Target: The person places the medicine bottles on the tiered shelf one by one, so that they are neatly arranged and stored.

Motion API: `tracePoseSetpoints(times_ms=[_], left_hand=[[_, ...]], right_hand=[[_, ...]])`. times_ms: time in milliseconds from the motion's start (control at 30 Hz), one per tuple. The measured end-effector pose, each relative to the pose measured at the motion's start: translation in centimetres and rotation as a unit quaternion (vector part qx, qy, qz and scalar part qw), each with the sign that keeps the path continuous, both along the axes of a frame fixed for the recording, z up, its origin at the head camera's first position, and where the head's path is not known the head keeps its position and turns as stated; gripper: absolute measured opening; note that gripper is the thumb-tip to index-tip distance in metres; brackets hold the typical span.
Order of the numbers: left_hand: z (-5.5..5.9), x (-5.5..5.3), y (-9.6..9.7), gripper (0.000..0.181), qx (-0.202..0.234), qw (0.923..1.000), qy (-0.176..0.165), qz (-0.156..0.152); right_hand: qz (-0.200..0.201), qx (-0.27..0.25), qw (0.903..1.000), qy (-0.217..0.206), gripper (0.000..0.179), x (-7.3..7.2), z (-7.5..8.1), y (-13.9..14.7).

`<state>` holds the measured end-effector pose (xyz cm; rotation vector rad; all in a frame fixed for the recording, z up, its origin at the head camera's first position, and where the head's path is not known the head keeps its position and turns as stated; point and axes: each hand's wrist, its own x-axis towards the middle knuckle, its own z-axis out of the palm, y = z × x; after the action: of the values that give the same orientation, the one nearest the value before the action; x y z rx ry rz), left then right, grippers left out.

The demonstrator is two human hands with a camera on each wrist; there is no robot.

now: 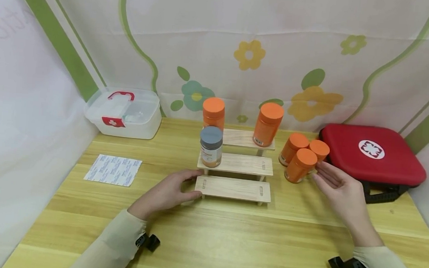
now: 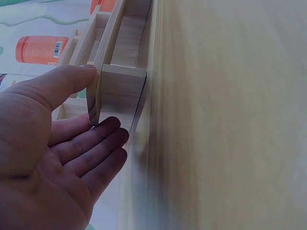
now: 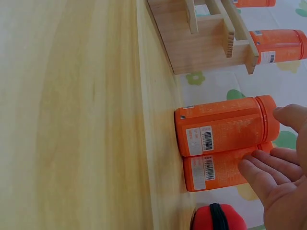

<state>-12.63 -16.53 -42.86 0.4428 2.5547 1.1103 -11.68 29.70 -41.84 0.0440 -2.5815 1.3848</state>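
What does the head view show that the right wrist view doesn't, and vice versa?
Only the head view: the left hand, the clear box and the printed sheet.
Only the right wrist view: the side panel of the wooden stand facing the red case.
Both: the right hand, orange bottles, the stand, the case and the flowered cloth.

Five orange bottles (image 1: 269, 126), one grey-lidded jar (image 1: 211, 146), one rack (image 1: 232, 188), one printed sheet (image 1: 113, 170), one box (image 1: 138, 130), one case (image 1: 373, 162)
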Motion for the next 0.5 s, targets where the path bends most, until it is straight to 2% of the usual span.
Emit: tracePoseSetpoints(times_ms=[233, 500], left_hand=[[-0.4, -0.1, -0.2, 0.064, 0.004, 1.0, 0.006, -0.005], [-0.3, -0.2, -0.1, 0.066, 0.003, 0.9999, 0.006, -0.009]], right_hand=[[0.005, -0.019, 0.9998, -0.007, 0.058, -0.8, -0.4, -0.4], [-0.001, -0.019, 0.9995, -0.026, 0.065, -1.6, -0.7, -0.7]])
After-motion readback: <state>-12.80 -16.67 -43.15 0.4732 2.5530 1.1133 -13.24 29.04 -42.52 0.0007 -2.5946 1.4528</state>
